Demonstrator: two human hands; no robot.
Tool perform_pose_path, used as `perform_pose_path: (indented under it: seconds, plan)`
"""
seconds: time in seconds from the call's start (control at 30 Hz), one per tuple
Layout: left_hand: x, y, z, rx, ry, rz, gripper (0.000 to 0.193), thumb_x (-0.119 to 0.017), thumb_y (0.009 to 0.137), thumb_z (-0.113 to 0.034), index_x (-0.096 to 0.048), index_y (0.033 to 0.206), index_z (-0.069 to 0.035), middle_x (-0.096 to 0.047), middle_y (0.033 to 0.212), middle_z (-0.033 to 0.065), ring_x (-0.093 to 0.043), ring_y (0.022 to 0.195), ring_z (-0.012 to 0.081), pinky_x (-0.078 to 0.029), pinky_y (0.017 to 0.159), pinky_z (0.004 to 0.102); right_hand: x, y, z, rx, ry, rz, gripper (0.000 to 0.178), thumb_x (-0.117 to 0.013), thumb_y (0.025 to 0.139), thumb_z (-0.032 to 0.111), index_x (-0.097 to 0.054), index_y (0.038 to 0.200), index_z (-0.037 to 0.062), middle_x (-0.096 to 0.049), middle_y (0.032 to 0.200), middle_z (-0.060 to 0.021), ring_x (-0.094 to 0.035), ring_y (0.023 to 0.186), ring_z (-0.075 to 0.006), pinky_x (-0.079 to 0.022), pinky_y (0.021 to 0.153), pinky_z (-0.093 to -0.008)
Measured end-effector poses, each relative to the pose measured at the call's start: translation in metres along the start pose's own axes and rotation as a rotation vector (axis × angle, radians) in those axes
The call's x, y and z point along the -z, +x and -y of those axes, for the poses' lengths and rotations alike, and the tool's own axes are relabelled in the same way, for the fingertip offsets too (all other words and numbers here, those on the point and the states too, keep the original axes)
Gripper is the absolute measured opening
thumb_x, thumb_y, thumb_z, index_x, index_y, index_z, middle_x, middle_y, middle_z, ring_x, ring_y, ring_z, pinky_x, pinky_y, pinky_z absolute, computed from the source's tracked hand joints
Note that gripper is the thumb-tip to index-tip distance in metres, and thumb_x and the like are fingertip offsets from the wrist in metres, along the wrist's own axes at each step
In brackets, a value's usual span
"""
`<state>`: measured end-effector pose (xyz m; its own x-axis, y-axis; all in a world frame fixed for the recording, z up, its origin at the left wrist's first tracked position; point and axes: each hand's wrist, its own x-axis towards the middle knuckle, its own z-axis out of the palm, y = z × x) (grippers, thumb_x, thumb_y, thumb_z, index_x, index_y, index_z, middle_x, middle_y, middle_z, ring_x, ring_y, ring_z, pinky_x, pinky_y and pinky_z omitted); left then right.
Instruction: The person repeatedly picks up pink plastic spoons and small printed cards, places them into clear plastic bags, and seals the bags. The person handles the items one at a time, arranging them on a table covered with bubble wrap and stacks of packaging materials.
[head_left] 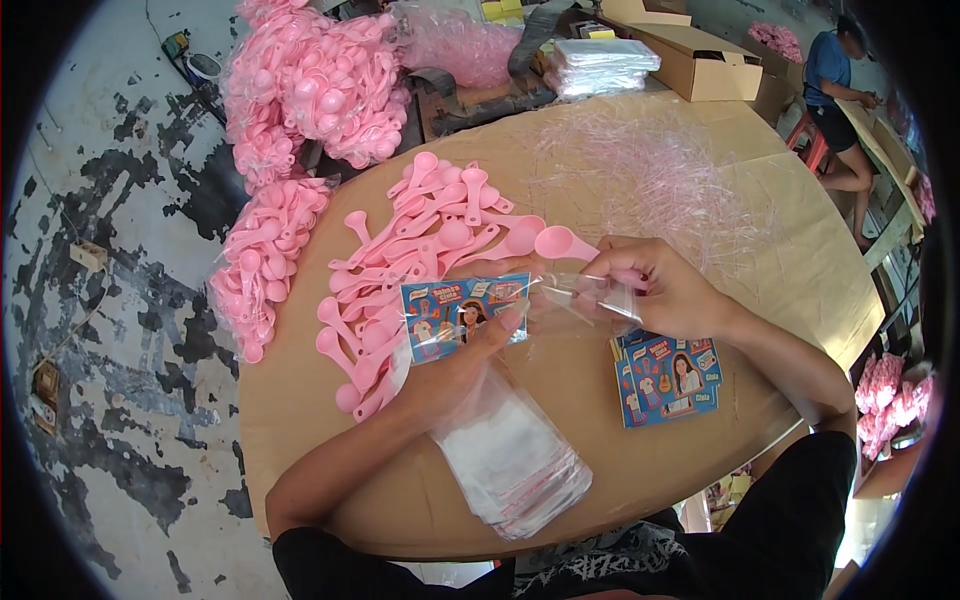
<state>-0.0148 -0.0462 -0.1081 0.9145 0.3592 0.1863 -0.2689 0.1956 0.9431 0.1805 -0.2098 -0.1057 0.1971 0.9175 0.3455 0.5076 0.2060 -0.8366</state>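
Observation:
My left hand (462, 366) is closed on a clear plastic bag with a blue printed card (432, 325) in it, its thumb lying over the card. At the bag's open end, my right hand (662, 285) pinches a pink measuring scoop (562, 243), whose bowl points left over the scoop pile. The bag's clear film (572, 305) stretches between both hands. Below my left wrist lies a stack of clear plastic bags (520, 460). Under my right forearm sits a stack of blue printed cards (668, 378). Many loose pink scoops (400, 270) are heaped beyond my left hand.
Large bags of pink scoops (310, 85) stand past the table's far left edge, another bag (265, 265) below them. Thin clear plastic strips (650, 175) lie at the far right. Behind are packed clear bags (605, 65) and a cardboard box (700, 65). A person (835, 95) works at right.

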Motion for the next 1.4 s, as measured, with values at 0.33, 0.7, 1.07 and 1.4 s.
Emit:
perform_pose_path:
  seconds: [0.33, 0.7, 1.07, 1.4]
  plan:
    - [0.003, 0.001, 0.000, -0.043, -0.047, 0.106, 0.031, -0.063, 0.089, 0.001, -0.050, 0.115, -0.009, -0.050, 0.136, 0.0200, -0.055, 0.118, 0.0229, -0.048, 0.098, 0.0352, 0.003, 0.000, 0.025, -0.053, -0.312, -0.115, 0.011, -0.075, 0.079, 0.010, -0.071, 0.089, 0.0054, -0.052, 0.071, -0.0057, -0.051, 0.065, -0.0148, -0.041, 0.059, -0.0307]
    - [0.006, 0.003, 0.004, -0.048, -0.095, 0.114, 0.028, -0.061, 0.089, 0.005, -0.051, 0.112, -0.009, -0.044, 0.140, 0.0205, -0.053, 0.123, 0.0261, -0.051, 0.096, 0.0384, 0.009, 0.002, 0.018, 0.013, -0.239, -0.177, 0.015, -0.072, 0.079, 0.003, -0.064, 0.092, 0.0041, -0.058, 0.080, -0.0058, -0.055, 0.072, -0.0143, -0.043, 0.063, -0.0279]
    - [0.004, 0.001, -0.001, -0.063, -0.232, -0.035, 0.024, -0.060, 0.092, 0.000, -0.053, 0.113, -0.009, -0.051, 0.136, 0.0148, -0.055, 0.118, 0.0216, -0.054, 0.092, 0.0377, 0.087, 0.006, 0.030, -0.135, -0.135, 0.034, 0.011, -0.066, 0.088, 0.006, -0.063, 0.097, 0.0018, -0.065, 0.081, -0.0001, -0.057, 0.074, -0.0054, -0.045, 0.067, -0.0224]
    - [0.005, 0.002, -0.004, 0.041, -0.324, -0.065, 0.029, -0.059, 0.095, -0.004, -0.048, 0.121, -0.011, -0.052, 0.133, 0.0093, -0.055, 0.113, 0.0173, -0.051, 0.096, 0.0401, 0.030, 0.001, 0.031, -0.127, 0.153, 0.054, 0.021, -0.060, 0.097, 0.018, -0.062, 0.110, 0.0025, -0.064, 0.095, 0.0009, -0.054, 0.084, -0.0044, -0.044, 0.073, -0.0218]
